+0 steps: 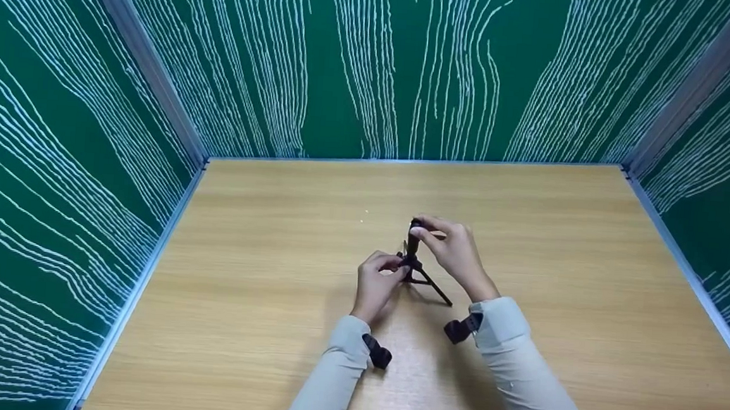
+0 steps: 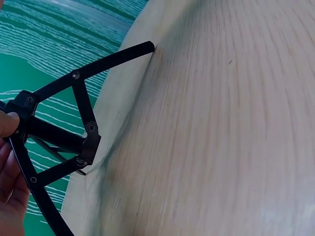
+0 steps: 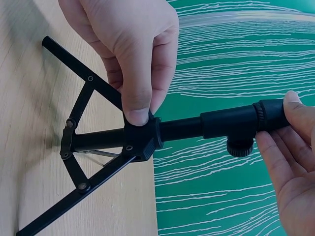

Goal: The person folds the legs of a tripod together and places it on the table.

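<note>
A small black tripod (image 1: 421,273) stands on the wooden table with its legs spread. In the right wrist view its centre column (image 3: 184,129) rises from the leg hub, and a round knob (image 3: 240,147) juts from its side. My left hand (image 1: 378,284) pinches the leg hub (image 3: 140,140) between thumb and fingers. At the top of the column, my right hand (image 1: 454,248) grips the upper end between thumb and fingers. The left wrist view shows the hinged legs and braces (image 2: 84,101), with only part of the left hand (image 2: 10,167) at its edge.
The wooden table (image 1: 261,237) has green walls (image 1: 361,65) with white wavy lines on its back and sides. Metal rails (image 1: 146,261) edge the tabletop. Tiny white specks (image 1: 364,216) lie beyond the tripod. Each wrist wears a black camera (image 1: 459,330).
</note>
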Available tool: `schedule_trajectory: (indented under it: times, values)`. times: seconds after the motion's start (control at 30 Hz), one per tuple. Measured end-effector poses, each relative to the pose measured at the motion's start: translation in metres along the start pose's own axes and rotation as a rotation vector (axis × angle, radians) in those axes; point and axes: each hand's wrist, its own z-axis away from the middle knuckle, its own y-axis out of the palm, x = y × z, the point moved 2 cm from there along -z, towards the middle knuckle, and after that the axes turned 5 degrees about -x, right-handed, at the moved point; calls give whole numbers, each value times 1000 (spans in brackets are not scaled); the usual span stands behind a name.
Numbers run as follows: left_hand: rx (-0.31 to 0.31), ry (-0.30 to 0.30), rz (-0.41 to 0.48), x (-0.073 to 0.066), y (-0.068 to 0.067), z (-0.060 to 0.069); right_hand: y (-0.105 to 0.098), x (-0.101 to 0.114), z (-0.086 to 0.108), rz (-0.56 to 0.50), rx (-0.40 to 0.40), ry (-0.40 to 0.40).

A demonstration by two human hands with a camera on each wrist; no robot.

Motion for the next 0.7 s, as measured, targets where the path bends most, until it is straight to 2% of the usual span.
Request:
schedule_trajectory:
  times: [0.03,0.23,0.4,0.53,0.7]
  values:
    - [-2,-2,3,5,1,0,0,0,0,-2,-2,0]
    - [-9,-7,12,6,0,2,1,0,2,3,-3,1]
    - [-15,-25,31,1,-1,0,0,1,2,8,5,2]
    - [-13,-8,50,-4,-1,-3,-1,3,1,2,-4,4]
    - [-6,7,23,-5,-2,-5,-1,2,1,2,-7,7]
